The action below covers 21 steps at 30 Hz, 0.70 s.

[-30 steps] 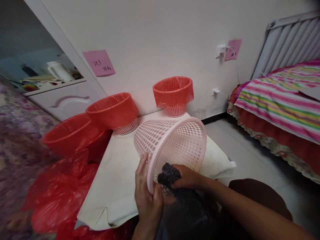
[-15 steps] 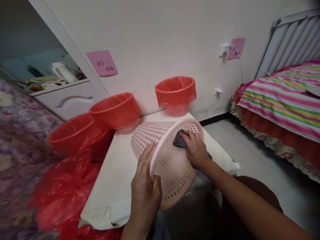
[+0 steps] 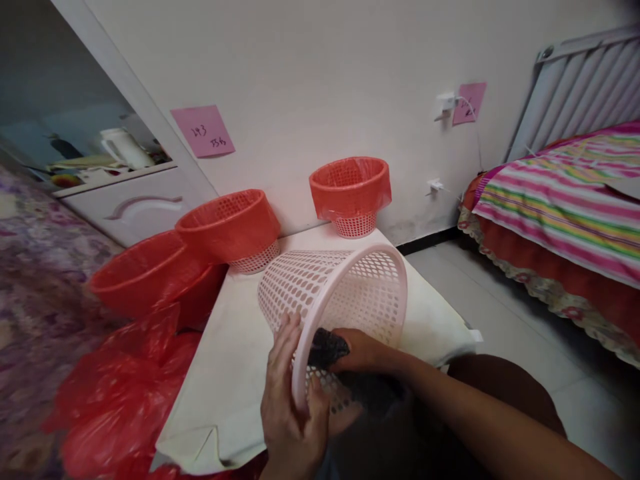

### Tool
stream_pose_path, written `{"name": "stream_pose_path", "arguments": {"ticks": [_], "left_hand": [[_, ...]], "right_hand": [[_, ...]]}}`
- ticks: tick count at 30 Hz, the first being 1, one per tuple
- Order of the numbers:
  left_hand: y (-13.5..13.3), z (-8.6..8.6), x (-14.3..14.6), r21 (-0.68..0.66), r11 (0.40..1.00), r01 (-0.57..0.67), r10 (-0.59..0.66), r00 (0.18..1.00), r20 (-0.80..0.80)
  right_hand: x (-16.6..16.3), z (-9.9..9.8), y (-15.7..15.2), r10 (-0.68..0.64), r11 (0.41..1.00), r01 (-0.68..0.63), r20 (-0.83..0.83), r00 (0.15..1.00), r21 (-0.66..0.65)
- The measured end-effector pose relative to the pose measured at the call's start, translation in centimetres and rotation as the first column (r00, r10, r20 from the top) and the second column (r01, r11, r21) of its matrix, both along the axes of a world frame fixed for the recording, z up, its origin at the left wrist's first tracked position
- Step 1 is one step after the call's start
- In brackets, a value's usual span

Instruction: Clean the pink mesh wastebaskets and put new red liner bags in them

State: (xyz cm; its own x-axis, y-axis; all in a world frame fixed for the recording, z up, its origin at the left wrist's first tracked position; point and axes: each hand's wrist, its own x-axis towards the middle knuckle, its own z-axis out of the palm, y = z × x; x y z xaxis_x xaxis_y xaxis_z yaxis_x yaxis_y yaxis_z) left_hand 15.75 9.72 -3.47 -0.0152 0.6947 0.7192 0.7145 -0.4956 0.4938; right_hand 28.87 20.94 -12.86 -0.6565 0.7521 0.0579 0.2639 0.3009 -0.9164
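A left hand [image 3: 290, 413] grips the rim of a tilted pink basket [image 3: 320, 293] above a table [image 3: 235, 373]. The right hand [image 3: 363, 351] clutches a dark cloth [image 3: 325, 347] inside it.

dark cloth [image 3: 327, 347]: mostly hidden behind the basket [image 3: 350, 293] rim and the right hand [image 3: 363, 350]
left hand [image 3: 293, 413]: wrist cut off by the bottom edge
pink note [image 3: 203, 131]: writing too small to read

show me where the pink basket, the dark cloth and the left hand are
pink basket [image 3: 295, 287], head view, on its perforated outer wall
dark cloth [image 3: 325, 347], head view, on the bunched part just inside the basket's rim
left hand [image 3: 290, 417], head view, on the back of the hand at the rim
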Motion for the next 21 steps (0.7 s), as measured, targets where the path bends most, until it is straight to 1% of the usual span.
{"name": "stream_pose_path", "arguments": {"ticks": [2,5,8,11,14,17,19,21], "left_hand": [[-0.3,-0.7,-0.3,-0.029,1.0,0.01,-0.01,1.0,0.009],[-0.4,-1.6,-1.0,-0.029,0.999,0.03,-0.03,0.999,-0.013],[-0.4,-2.2,-1.5,-0.035,0.998,0.043,-0.044,0.999,-0.004],[-0.6,-2.7,-1.7,-0.094,0.995,0.041,-0.039,0.999,0.032],[-1.0,-3.8,-1.7,-0.129,0.991,0.043,-0.039,0.999,0.034],[-1.4,-4.7,-1.8,-0.192,0.981,0.001,0.013,0.997,0.07],[-1.6,-4.6,-2.0,-0.202,0.979,-0.021,0.039,0.995,0.086],[-1.5,-3.7,-2.1,-0.171,0.985,-0.007,0.017,0.998,0.06]], "right_hand": [[0.1,-0.2,0.0,-0.016,0.996,0.006,-0.118,0.993,-0.088],[0.2,-0.5,0.0,-0.015,0.995,-0.001,-0.156,0.988,-0.101],[0.1,-0.4,-0.2,-0.038,0.999,0.034,-0.101,0.994,-0.041],[-0.1,-0.2,-0.5,-0.07,0.997,0.07,-0.008,0.998,0.038],[-0.3,-0.1,-0.9,-0.096,0.993,0.093,0.042,0.994,0.071],[-0.7,-0.3,-1.1,-0.102,0.991,0.097,0.045,0.994,0.093],[-0.9,-0.5,-1.2,-0.104,0.987,0.1,0.028,0.994,0.127],[-0.9,-0.6,-1.2,-0.14,0.965,0.132,0.017,0.99,0.227]]}}
